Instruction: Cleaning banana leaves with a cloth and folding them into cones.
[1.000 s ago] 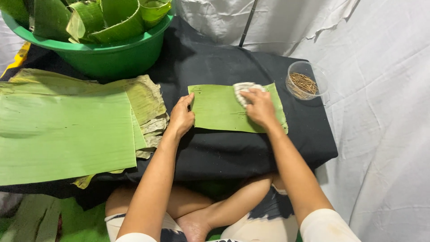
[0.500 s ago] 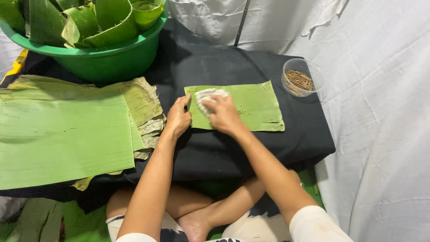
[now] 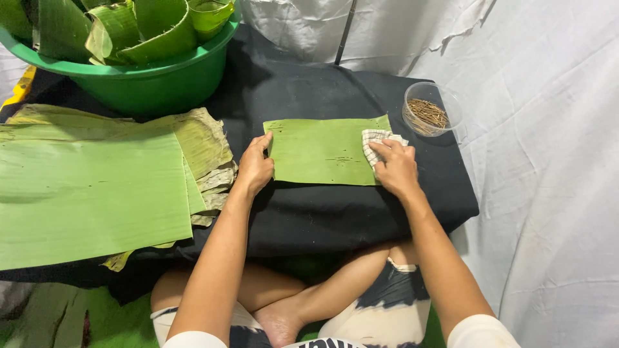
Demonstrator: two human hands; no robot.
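A stack of big banana leaves (image 3: 90, 193) lies at the left, below a green basin (image 3: 161, 80) of rolled leaves. The left hand (image 3: 256, 167) presses flat, fingers open, on the left edge of a small cut leaf piece (image 3: 322, 151) on the black cloth (image 3: 335, 212). The right hand (image 3: 396, 169) closes on a checked rag (image 3: 377, 138) at the right edge of the piece; this looks like wiping, and the next stroke needs steady pressure. At the far right a round clear cup (image 3: 431, 113) holds thin brown sticks; no label is visible.

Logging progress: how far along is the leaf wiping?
Done: a flat stack of leaves lies at the left. In hand: left hand pins the leaf piece on the black cloth; right hand presses a checked rag at its right end. Left: rolled leaves fill the green tub.
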